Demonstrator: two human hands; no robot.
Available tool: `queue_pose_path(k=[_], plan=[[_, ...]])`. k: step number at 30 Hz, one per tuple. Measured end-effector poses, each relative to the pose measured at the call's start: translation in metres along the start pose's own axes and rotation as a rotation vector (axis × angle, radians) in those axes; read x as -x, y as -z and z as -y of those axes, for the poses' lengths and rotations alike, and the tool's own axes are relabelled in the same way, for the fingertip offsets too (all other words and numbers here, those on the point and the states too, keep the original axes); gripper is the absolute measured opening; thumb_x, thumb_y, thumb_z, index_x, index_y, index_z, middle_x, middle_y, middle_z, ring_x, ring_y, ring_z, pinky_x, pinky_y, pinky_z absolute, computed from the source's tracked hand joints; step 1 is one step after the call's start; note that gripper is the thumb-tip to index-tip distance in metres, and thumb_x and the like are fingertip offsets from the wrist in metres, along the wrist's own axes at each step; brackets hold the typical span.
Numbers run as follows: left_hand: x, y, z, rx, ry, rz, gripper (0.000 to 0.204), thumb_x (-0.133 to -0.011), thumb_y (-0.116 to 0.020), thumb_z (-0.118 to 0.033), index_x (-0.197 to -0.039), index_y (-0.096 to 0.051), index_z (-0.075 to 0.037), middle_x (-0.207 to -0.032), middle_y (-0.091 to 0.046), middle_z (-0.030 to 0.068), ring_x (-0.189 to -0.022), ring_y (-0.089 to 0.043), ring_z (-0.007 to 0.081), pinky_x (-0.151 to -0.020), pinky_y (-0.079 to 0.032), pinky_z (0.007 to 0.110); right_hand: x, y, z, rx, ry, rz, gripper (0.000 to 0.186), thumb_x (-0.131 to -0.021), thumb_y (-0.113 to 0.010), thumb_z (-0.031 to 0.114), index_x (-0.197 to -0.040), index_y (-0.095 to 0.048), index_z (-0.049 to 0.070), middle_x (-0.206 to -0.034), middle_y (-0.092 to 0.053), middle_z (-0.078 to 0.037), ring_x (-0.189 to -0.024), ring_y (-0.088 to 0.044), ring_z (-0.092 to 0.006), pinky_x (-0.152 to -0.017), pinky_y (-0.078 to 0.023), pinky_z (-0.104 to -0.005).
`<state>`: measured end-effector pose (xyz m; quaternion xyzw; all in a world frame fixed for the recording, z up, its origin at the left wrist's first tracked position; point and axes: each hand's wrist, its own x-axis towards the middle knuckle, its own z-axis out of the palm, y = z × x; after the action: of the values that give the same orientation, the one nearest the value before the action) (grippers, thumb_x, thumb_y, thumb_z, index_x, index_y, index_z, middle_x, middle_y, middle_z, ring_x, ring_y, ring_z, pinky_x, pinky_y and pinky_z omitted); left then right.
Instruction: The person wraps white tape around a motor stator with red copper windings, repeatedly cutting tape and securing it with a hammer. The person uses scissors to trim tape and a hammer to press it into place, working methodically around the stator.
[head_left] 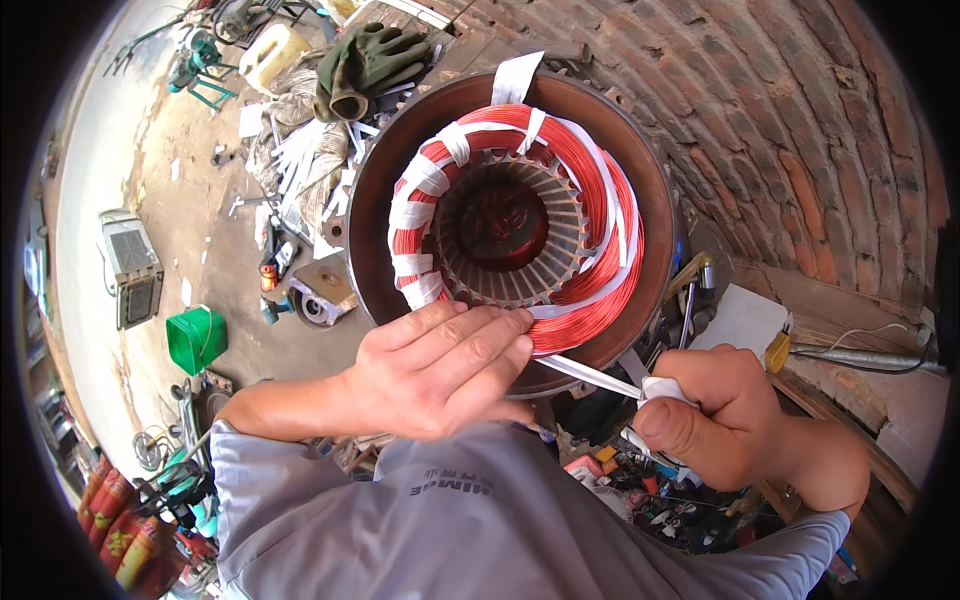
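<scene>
A round motor stator housing (655, 190) stands in front of me, with a ring of red copper windings (600, 318) around its slotted core (565, 205). White tape (427, 178) wraps the windings at several places on the left and top; the right side shows loose red wire with white strips among it. My left hand (440, 365) lies flat on the near left of the windings, fingers stretched out and pointing right. At the lower right, my right hand (715, 415) is closed around white cloth tape (590, 374), which runs taut from the windings to the fist.
A brick wall (800, 120) rises on the right. Dark green gloves (370, 65), paper strips (295, 165) and tools lie on the floor to the left, near a green bucket (197, 338) and a grey metal box (132, 265). Cluttered small parts (650, 490) fill the floor below my right hand.
</scene>
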<state>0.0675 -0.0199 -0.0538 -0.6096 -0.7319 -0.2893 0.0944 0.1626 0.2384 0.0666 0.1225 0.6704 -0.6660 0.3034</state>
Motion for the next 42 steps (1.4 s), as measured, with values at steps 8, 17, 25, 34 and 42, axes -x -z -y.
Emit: queue_pose_path(k=[8, 17, 25, 34, 42], plan=[[0.003, -0.017, 0.012, 0.049, -0.09, -0.156, 0.043, -0.088, -0.077, -0.045, -0.084, -0.068, -0.003, -0.093, -0.078, 0.0129, -0.078, -0.074, 0.0199, -0.069, -0.056, 0.027, 0.015, -0.001, -0.022, 0.113, 0.146, -0.174, 0.03, -0.097, -0.077, 0.019, -0.08, -0.062, -0.001, -0.06, -0.054, -0.005, -0.047, -0.05, -0.0135, -0.045, -0.04, -0.0291], [-0.001, -0.005, 0.016, 0.033, -0.133, -0.091, 0.045, -0.09, -0.077, -0.045, -0.087, -0.068, -0.002, -0.093, -0.079, 0.0151, -0.079, -0.075, 0.0213, -0.069, -0.057, 0.026, 0.025, 0.005, -0.012, -0.024, 0.165, -0.149, 0.039, -0.099, -0.074, 0.021, -0.076, -0.056, -0.005, -0.063, -0.058, -0.013, -0.053, -0.055, -0.0241, -0.062, -0.053, -0.0397], [0.005, -0.016, 0.008, 0.018, -0.097, -0.18, 0.044, -0.088, -0.078, -0.043, -0.088, -0.069, 0.0, -0.092, -0.078, 0.017, -0.078, -0.075, 0.0229, -0.07, -0.058, 0.029, 0.034, -0.001, -0.065, -0.621, 0.28, -0.353, 0.04, -0.108, -0.057, 0.038, -0.085, -0.049, 0.007, -0.058, -0.048, -0.005, -0.052, -0.044, -0.0174, -0.066, -0.044, -0.0421], [0.007, 0.007, 0.008, 0.194, -0.027, -0.202, 0.039, -0.084, -0.081, -0.042, -0.092, -0.073, -0.005, -0.11, -0.077, 0.0108, -0.103, -0.074, 0.0232, -0.097, -0.054, 0.039, -0.041, 0.006, -0.12, -0.098, 0.76, -0.965, 0.027, -0.101, -0.064, 0.023, -0.114, -0.061, -0.001, -0.129, -0.058, -0.021, -0.115, -0.059, -0.0264, -0.103, -0.046, -0.0404], [0.085, -0.016, 0.048, 0.648, 0.792, -0.974, 0.053, -0.095, -0.071, -0.041, -0.123, -0.062, 0.003, -0.127, -0.056, 0.0169, -0.118, -0.052, 0.0252, -0.105, -0.04, 0.04, -0.113, 0.04, -0.107, -0.188, 0.829, -0.698, 0.066, -0.104, -0.059, 0.03, -0.15, -0.037, -0.012, -0.16, -0.039, -0.027, -0.146, -0.044, -0.0327, -0.123, -0.03, -0.0441]])
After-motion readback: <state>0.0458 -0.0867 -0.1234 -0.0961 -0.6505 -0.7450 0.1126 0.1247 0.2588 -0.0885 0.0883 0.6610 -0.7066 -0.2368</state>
